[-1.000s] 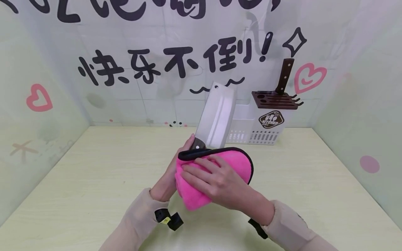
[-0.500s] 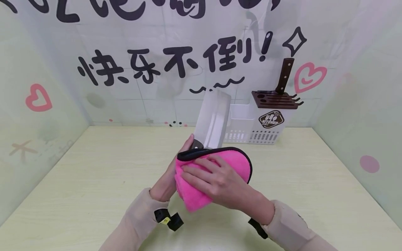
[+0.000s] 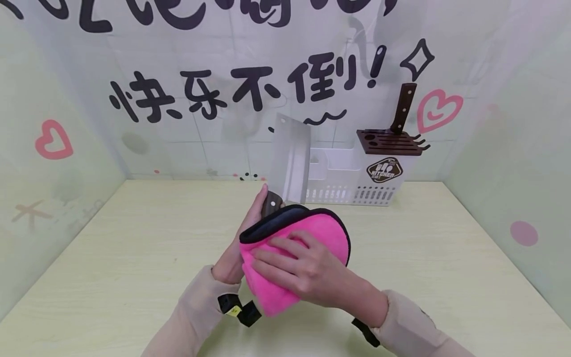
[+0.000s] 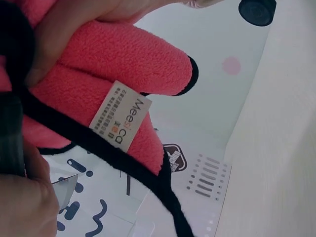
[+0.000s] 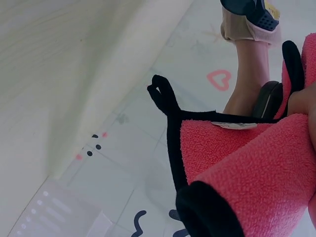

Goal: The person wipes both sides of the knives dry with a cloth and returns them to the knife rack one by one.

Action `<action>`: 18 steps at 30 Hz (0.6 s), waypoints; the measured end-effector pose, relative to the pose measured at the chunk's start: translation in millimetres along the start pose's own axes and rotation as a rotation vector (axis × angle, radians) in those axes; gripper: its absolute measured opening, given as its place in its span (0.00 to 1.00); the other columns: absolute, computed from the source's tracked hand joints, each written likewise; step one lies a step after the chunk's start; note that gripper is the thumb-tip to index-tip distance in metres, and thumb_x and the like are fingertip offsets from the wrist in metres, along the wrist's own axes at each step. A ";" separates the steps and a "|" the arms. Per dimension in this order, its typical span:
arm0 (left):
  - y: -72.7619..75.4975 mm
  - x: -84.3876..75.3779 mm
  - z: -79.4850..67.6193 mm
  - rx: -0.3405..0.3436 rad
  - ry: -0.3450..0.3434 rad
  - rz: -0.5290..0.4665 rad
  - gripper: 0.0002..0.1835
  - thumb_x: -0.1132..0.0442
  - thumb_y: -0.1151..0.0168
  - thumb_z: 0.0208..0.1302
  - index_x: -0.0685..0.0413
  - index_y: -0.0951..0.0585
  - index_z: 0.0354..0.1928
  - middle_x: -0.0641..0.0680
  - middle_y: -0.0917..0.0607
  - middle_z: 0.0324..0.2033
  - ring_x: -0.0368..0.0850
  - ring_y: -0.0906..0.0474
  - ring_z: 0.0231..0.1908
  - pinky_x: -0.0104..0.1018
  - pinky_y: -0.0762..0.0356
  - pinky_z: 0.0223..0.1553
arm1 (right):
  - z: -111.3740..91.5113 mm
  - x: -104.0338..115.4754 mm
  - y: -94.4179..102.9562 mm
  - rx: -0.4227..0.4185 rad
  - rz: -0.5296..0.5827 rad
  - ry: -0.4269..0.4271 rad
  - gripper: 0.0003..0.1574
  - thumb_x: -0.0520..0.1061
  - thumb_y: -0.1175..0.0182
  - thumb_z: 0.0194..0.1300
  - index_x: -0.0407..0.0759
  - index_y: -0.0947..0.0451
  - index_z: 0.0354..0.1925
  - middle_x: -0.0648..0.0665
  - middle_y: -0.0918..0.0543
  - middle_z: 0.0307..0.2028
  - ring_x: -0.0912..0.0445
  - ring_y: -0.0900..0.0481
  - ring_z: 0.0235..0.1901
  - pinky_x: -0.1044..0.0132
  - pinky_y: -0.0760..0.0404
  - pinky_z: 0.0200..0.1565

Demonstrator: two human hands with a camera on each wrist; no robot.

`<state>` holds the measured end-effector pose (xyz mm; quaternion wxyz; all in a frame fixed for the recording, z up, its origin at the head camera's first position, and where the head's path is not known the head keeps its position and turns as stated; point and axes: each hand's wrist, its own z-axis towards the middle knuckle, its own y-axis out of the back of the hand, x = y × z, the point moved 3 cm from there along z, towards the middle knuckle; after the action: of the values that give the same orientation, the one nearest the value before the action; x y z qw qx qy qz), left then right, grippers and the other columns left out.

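Note:
In the head view my left hand [image 3: 238,243] grips the dark handle [image 3: 271,204] of a cleaver, whose broad steel blade [image 3: 290,158] points up and away. A pink towel [image 3: 327,235] with black edging is folded in front of the handle's lower part. My right hand [image 3: 303,270] holds this towel from above, its fingers bent into the cloth. The left wrist view shows a white label [image 4: 121,116] on the towel, with a corner of the blade [image 4: 65,190] beyond. From the right wrist, the handle's butt end [image 5: 269,101] shows beside the cloth. The towel hides most left fingers.
At the back right stands a white plastic basket [image 3: 339,173] with a brown slotted top [image 3: 389,143] and side hooks. Another dark knife handle [image 3: 403,106] sticks up from it. A pale wooden tabletop [image 3: 134,267] lies below, with printed walls around it.
The cleaver blade has swung left and stands more upright, showing more of its handle. My right hand and the towel have moved slightly down and left.

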<state>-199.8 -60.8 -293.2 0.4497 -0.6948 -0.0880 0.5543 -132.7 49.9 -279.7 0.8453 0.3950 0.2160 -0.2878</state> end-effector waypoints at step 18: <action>4.3 -7.5 -0.5 -0.359 -0.063 0.641 0.22 0.46 0.57 0.66 0.55 0.27 0.23 0.46 0.26 0.18 0.34 0.29 0.22 0.23 0.30 0.26 | -1.7 4.7 4.8 0.040 0.023 0.044 0.18 0.39 0.55 0.65 0.47 0.25 0.49 0.51 0.21 0.46 0.54 0.24 0.46 0.61 0.27 0.43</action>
<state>-203.8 -68.2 -291.1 0.1210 -0.7375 0.0245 0.6640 -126.3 52.3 -280.9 0.8356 0.4204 0.2244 -0.2733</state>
